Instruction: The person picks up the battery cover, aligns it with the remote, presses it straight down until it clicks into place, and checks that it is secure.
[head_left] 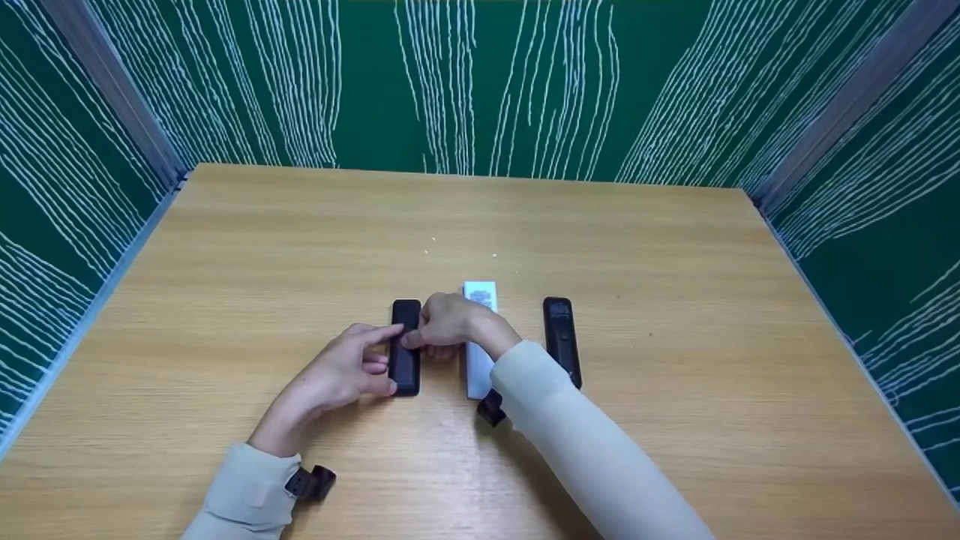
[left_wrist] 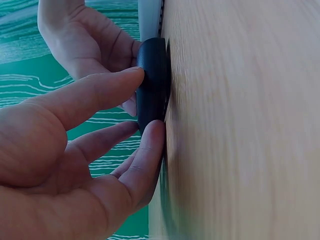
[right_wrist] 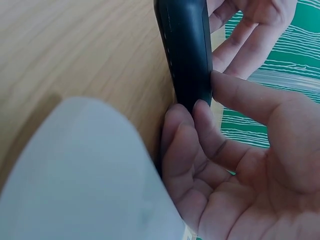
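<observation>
A slim black remote control (head_left: 406, 367) lies on the table between both hands, left of the white box. My left hand (head_left: 341, 369) holds it from the left, one fingertip at its upper part and the thumb at its near end. From the other side my right hand (head_left: 448, 324) pinches it, thumb on top and curled fingers along the right edge. In the left wrist view the dark remote (left_wrist: 152, 85) sits edge-on close over the tabletop. The right wrist view shows the smooth side of the same remote (right_wrist: 186, 50) at the fingertips.
Under the right forearm lies a long white box (head_left: 477, 375) with print at its far end. Farther right rests a second black remote (head_left: 560, 334). Small white specks (head_left: 494, 255) dot the wooden table (head_left: 675, 420). Green walls with white streaks (head_left: 375, 90) enclose it.
</observation>
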